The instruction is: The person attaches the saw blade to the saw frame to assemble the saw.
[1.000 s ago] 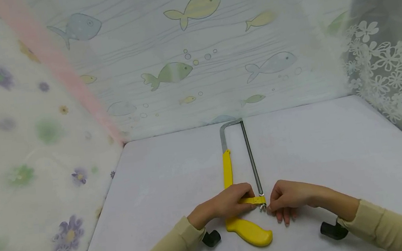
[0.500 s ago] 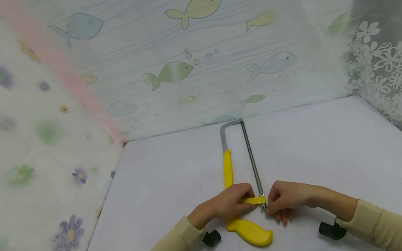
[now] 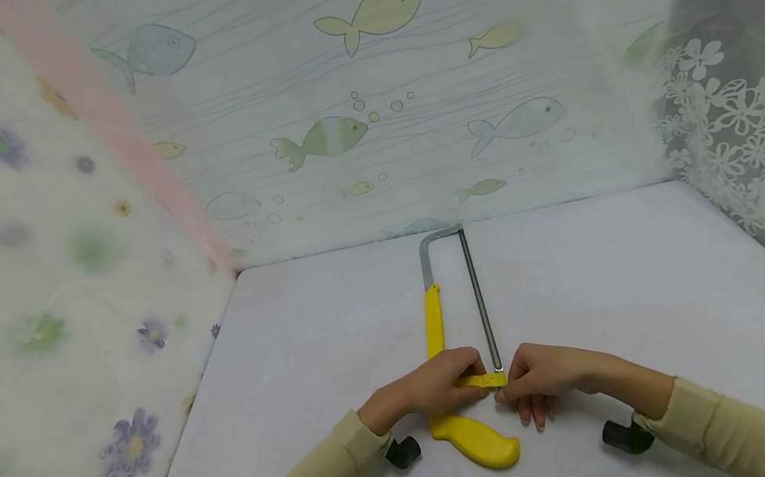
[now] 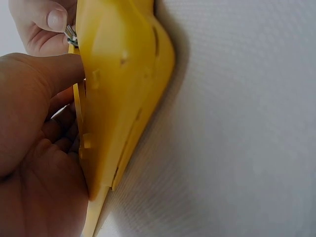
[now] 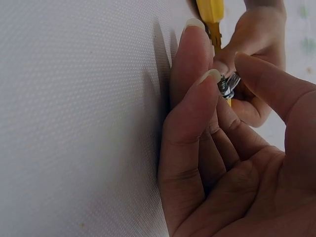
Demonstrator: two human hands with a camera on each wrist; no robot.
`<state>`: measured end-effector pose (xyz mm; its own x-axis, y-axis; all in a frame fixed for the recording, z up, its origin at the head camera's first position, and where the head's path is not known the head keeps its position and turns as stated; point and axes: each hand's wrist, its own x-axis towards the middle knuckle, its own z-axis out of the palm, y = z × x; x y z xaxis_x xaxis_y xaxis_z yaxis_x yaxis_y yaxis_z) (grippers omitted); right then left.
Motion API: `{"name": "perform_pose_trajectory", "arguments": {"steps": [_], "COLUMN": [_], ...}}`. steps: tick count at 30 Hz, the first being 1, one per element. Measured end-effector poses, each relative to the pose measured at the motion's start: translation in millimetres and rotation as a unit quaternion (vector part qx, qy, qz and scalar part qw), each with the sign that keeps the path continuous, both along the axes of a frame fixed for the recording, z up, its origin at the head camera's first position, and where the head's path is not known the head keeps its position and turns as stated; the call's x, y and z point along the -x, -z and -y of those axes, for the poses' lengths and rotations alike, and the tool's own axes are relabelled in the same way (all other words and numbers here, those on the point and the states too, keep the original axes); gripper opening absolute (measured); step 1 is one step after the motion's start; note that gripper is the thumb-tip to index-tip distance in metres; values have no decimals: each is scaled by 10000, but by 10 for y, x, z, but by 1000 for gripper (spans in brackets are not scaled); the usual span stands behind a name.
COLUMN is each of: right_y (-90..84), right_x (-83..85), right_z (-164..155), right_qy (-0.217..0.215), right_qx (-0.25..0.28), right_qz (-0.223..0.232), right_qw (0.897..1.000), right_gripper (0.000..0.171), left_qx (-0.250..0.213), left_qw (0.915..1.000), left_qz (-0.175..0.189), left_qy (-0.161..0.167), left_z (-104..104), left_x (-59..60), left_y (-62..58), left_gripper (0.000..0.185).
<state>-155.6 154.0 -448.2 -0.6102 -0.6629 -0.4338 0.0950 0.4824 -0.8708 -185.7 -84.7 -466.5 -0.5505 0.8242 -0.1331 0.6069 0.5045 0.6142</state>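
Note:
A hacksaw with a yellow handle lies on the white table, its metal bow and blade pointing away from me. My left hand grips the yellow crosspiece at the handle end of the blade; the left wrist view has its thumb against the yellow plastic. From the other side, my right hand pinches the metal wing nut at that end between thumb and index finger. The right hand's other fingers curl below, close to the tabletop. In the head view the fingertips hide the wing nut.
The table is covered in white cloth. Behind it hangs a curtain printed with fish, with a flowered one at the left and lace at the right. A black camera mount sits at each wrist.
My right hand has shifted slightly left, and its fingertips have come over the wing nut, which showed earlier in the head view. The left hand and hacksaw have stayed put.

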Motion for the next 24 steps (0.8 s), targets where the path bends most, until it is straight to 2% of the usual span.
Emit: {"name": "perform_pose_trajectory", "arguments": {"steps": [14, 24], "right_y": [0, 7], "right_x": [-19, -18], "right_z": [-42, -86], "right_qy": [106, 16], "right_qx": [-93, 89], "right_qz": [-29, -93], "right_qw": [9999, 9999], "right_gripper": [37, 27], "left_qx": [-90, -14], "left_qw": [9999, 10000], "left_qz": [-56, 22], "left_qy": [41, -56], "left_z": [0, 5], "left_x": [0, -4], "left_y": [16, 1], "left_gripper": [12, 12]}}
